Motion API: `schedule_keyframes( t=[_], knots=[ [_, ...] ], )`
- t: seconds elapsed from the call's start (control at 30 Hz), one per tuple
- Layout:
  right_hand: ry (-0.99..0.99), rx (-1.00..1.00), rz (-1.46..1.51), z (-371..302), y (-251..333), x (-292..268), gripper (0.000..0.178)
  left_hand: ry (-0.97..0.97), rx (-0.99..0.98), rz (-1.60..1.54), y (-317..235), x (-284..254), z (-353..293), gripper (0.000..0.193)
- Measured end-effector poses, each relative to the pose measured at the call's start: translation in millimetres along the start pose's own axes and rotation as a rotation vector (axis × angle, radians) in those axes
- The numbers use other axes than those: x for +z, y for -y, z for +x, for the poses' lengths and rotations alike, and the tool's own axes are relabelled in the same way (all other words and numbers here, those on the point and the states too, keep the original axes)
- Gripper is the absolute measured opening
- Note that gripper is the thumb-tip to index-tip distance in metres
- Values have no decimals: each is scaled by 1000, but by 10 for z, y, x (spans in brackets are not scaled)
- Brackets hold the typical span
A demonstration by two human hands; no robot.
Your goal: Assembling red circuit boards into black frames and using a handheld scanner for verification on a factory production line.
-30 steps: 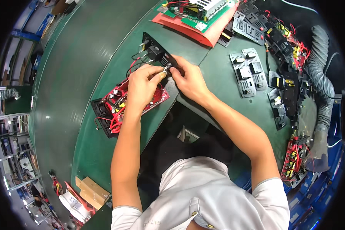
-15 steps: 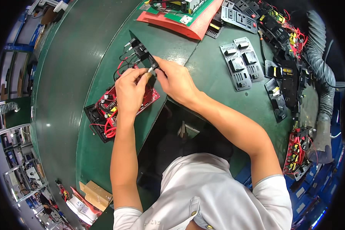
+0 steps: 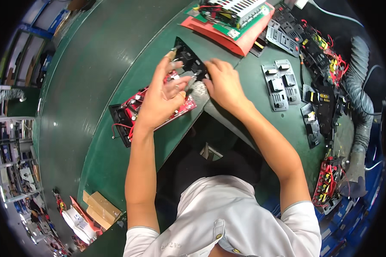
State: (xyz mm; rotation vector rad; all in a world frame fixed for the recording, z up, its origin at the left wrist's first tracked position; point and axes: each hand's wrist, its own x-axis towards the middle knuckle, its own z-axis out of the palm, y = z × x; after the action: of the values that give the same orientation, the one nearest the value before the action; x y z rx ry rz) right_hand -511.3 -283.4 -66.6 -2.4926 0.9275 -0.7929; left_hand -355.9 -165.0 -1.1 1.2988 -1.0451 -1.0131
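A black slotted panel [image 3: 188, 59] stands tilted on the green bench, at the far end of a red circuit board [image 3: 188, 104]. Thumb and fingers of my right hand [image 3: 225, 84] pinch the panel's right end. My left hand [image 3: 162, 96] hovers over the board with its fingers spread, a little blurred, close to the panel's left side. Nothing shows in its grip. At the board's near left end is a black end plate [image 3: 120, 124] with red wires beside it. My left hand and forearm hide part of the board.
Grey panels with black sockets [image 3: 281, 85] lie to the right. Behind them are more panels, wired boards and a grey flexible duct [image 3: 359, 81]. At the back, a green circuit board [image 3: 240, 32] rests on a red sheet [image 3: 244, 47]. Cardboard [image 3: 102, 209] lies at lower left.
My left hand has let go of the small connector by the panel, and its fingers have spread. The panel now stands lower, close to the board, still in my right hand. The whole view has shifted.
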Motion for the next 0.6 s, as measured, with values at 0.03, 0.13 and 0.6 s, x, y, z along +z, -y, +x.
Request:
schedule_keyframes(
  t=[0.03,0.13,0.6],
  knots=[
    [-48,22,-19,-5,3,-42,46,56,-18,-79,-32,10,0,91],
    [-68,-77,226,114,231,-308,41,32,36,-272,74,-35,-3,89],
    [139,256,986,-6,358,-343,8,-41,64,415,86,74,51,38]
  ],
)
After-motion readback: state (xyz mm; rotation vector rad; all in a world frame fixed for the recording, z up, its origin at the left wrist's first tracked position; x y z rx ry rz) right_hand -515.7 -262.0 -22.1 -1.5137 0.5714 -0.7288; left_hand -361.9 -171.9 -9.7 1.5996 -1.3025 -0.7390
